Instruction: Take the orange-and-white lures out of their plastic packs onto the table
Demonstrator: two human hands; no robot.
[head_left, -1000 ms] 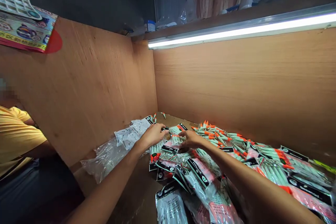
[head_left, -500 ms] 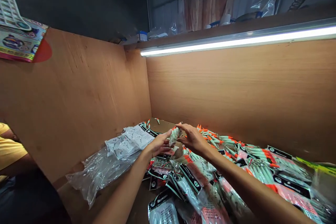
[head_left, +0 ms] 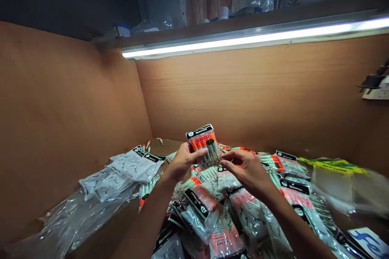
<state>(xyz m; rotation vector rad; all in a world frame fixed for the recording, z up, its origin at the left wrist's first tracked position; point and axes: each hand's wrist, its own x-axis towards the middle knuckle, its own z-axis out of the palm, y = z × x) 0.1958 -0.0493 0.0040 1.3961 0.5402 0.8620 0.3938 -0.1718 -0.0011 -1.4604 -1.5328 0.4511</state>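
My left hand [head_left: 184, 160] grips a clear bag of fishing lures [head_left: 204, 143] with its thumb across the front. Orange-tipped pale lures show through the plastic, under a black header card. My right hand [head_left: 244, 168] is closed, thumb and fingertips pinched at the bag's lower right corner. Below both hands lies a heap of packed lure bags [head_left: 226, 232] with black headers. Loose orange-tipped lures [head_left: 234, 147] are spread behind my right hand, partly hidden by it.
Flat bags [head_left: 132, 168] lie at left on crumpled clear plastic [head_left: 88, 210]. Wooden panels [head_left: 243, 93] enclose the back and sides, with a lit tube light [head_left: 243, 40] above. At right are a yellow-topped plastic bag [head_left: 334, 178], a blue-marked white card [head_left: 369, 240] and a power socket [head_left: 377, 91].
The bag has been turned upright, its header and front now facing me. My right hand has come down from its top to its lower right corner. The view has swung right.
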